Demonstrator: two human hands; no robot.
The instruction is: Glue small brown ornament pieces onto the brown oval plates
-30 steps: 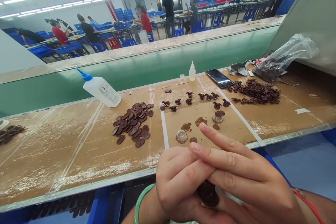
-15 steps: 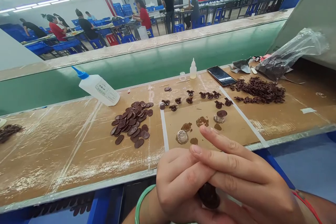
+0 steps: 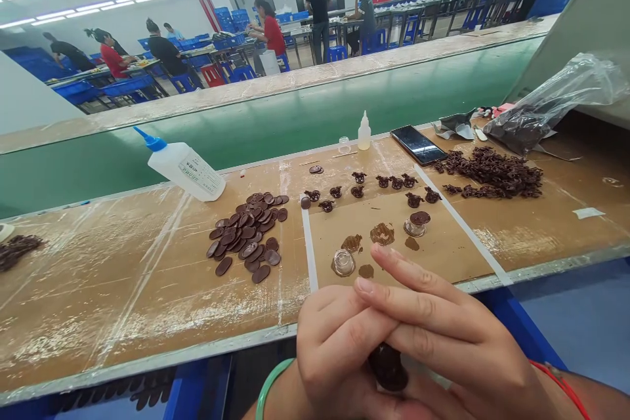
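At the lower centre of the frame, your left hand (image 3: 339,348) and right hand (image 3: 457,354) both pinch a dark brown piece (image 3: 388,367). Your fingers close narrowly around it, right crossing over left. It sits under them, mostly hidden, just short of the bench (image 3: 123,289).

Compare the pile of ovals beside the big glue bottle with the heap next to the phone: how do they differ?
The pile of ovals holds flat, smooth discs, each separate; the heap holds smaller, knobbly pieces tangled together. The pile of ovals lies left of the taped panel, the heap right of it. Both are dark brown and rest on the bench top.
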